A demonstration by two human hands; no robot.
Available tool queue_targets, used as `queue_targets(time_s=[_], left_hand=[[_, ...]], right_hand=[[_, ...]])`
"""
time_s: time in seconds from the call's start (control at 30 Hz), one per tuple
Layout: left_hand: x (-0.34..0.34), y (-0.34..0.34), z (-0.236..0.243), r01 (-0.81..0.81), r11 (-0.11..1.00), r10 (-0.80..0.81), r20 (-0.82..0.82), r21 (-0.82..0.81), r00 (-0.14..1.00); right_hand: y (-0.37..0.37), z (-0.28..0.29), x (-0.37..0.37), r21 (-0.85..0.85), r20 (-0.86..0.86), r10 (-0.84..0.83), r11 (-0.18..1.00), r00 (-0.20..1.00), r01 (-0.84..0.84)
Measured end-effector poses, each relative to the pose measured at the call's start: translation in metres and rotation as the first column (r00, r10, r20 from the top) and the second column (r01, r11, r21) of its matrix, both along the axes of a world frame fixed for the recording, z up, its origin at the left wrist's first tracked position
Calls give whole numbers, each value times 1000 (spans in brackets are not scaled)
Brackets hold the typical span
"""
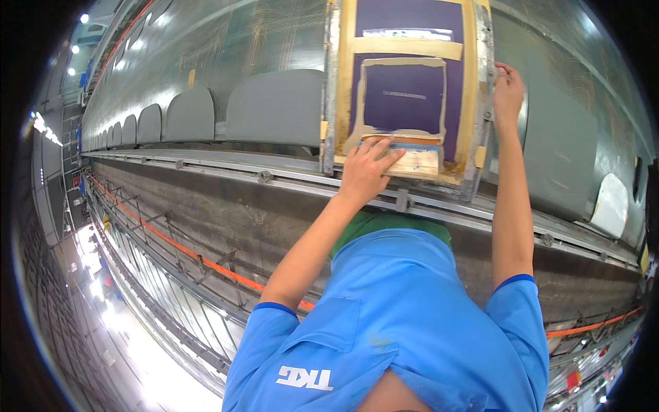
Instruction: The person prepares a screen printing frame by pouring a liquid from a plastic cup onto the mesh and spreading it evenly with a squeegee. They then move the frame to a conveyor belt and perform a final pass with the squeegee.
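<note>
In front of me lies a screen printing frame (484, 103), its metal sides lined with tan tape around a purple mesh (405, 99). A squeegee (419, 163) with a pale wooden handle and a blue strip lies across the frame's near end. My left hand (367, 168) is on the squeegee's left end, its fingers bent over the wood; the grip's underside is hidden. At the frame's right outer edge, my right hand (509, 96) has its fingers curled against the metal side. Tan paste-like material (401, 62) outlines a rectangle on the mesh.
A long table (274, 41) holds a row of grey rounded panels (274, 106) to the left. A metal rail (226, 165) runs along its near edge. On the right lie another grey panel (559, 151) and a white piece (611, 202). Orange tubing (206, 261) runs behind me.
</note>
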State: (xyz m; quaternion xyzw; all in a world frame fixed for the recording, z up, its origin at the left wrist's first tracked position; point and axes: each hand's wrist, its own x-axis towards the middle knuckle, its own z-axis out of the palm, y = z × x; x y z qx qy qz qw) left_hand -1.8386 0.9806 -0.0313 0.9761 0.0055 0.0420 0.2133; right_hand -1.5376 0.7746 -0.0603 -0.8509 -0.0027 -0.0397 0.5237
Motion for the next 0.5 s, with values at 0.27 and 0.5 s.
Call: queue_targets(time_s=[0.27, 0.5], left_hand=[[-50, 201, -1, 57, 988, -33, -164, 145, 986], [-62, 258, -16, 31, 971, 12, -178, 236, 984]], right_hand=[[205, -31, -88, 78, 173, -26, 997, 985, 13], [269, -40, -113, 122, -45, -79, 989, 996, 84]])
